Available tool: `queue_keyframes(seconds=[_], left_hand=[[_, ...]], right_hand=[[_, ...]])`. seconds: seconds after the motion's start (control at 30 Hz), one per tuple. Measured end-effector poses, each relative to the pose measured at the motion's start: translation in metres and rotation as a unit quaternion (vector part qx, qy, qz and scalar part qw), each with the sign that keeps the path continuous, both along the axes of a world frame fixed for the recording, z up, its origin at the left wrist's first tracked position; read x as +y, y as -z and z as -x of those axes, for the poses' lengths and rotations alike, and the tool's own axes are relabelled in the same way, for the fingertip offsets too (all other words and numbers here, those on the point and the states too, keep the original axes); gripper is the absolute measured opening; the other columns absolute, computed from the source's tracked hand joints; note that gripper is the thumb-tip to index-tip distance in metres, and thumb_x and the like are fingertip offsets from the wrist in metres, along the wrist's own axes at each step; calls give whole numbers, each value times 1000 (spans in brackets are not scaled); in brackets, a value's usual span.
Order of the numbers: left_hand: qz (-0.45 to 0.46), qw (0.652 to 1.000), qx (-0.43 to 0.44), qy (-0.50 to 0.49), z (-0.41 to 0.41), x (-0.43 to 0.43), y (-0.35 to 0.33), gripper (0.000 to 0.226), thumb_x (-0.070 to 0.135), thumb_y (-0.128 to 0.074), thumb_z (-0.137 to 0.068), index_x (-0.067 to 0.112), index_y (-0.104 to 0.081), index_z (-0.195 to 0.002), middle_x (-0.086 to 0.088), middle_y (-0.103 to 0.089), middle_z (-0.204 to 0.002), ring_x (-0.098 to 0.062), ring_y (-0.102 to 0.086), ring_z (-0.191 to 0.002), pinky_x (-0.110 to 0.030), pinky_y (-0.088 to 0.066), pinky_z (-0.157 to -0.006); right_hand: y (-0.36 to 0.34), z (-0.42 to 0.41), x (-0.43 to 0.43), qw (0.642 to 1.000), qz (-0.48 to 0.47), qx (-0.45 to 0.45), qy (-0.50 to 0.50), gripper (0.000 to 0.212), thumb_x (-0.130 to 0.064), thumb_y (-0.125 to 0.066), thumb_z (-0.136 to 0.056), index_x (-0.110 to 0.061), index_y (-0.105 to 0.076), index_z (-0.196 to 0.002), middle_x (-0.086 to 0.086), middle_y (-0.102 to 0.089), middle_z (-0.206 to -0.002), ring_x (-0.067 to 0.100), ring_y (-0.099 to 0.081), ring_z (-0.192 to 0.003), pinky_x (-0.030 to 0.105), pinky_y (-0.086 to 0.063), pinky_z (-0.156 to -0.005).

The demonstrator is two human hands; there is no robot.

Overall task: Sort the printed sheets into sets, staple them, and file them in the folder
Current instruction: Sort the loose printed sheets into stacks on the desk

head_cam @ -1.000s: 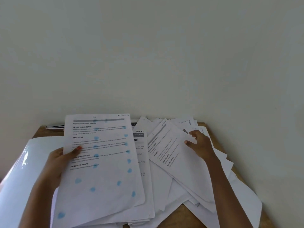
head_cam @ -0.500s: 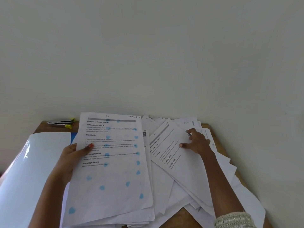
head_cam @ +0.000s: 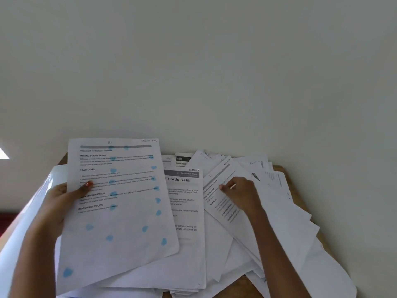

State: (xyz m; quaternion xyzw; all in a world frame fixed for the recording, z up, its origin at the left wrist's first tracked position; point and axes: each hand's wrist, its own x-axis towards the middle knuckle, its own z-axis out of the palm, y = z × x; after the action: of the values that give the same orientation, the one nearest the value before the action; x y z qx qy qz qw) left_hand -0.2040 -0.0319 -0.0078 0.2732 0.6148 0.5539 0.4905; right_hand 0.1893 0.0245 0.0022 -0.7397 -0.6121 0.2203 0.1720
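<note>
Sorting step: left hand (head_cam: 62, 198) grips blue-spotted sheet (head_cam: 120, 211) by its edge, right hand (head_cam: 242, 194) rests on tilted sheet (head_cam: 223, 209) in heap (head_cam: 290, 233), grip unclear; next, probably match section headings.

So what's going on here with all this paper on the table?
A person is sorting printed sheets. The left hand grips a white printed sheet with blue spots, held above the pile. The right hand rests with curled fingers on a tilted printed sheet in the loose heap of white papers covering the brown wooden table; whether it pinches it is unclear. A glossy white cover, perhaps the folder, lies at the left.
</note>
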Motion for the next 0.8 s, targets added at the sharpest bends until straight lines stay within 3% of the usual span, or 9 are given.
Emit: queue_keyframes(seconds=[0.1,0.3,0.43,0.63,0.8], left_hand=[[15,1000,4,-7,18,-8,3,7,7,-64,-89,4,-66,-95,-4,-73,-67,-18,-69,-52,-36,-59,-50],[13,1000,2,-16,43,-27,2,5,5,-61,-90,3,-65,-94,-3,-74,-68,-16,-69,-53,-34,-59,-50],[13,1000,2,-11,59,-35,-1,7,6,-61,-90,3,-65,-95,-3,-74,-69,-16,-69,-54,-34,-59,-50],[17,1000,6,3,78,-47,-9,6,5,-62,-90,3,-65,-94,-2,-74,-69,-16,-69,-54,-31,-58,-48],[23,1000,8,14,91,-56,-17,8,4,-62,-89,0,-65,-95,-4,-74,-69,-17,-70,-55,-30,-57,-46]], right_hand=[[6,36,-12,997,72,10,-37,39,-54,-66,-81,-17,-54,-76,11,-70,-79,21,-64,-69,32,-52,-69],[8,68,-32,997,70,-9,-19,63,-59,-66,-78,-15,-48,-118,1,-59,-114,21,-60,-105,28,-44,-76],[11,83,-41,998,65,-18,10,80,-59,-73,-71,-14,-34,-125,5,-57,-121,25,-58,-109,32,-45,-79],[9,105,-53,997,48,-25,57,82,-49,-78,-72,-16,-27,-127,7,-59,-117,27,-60,-106,33,-45,-77],[13,110,-50,994,52,21,92,70,-37,-83,-70,-13,-38,-118,7,-60,-112,27,-60,-104,34,-46,-77]])
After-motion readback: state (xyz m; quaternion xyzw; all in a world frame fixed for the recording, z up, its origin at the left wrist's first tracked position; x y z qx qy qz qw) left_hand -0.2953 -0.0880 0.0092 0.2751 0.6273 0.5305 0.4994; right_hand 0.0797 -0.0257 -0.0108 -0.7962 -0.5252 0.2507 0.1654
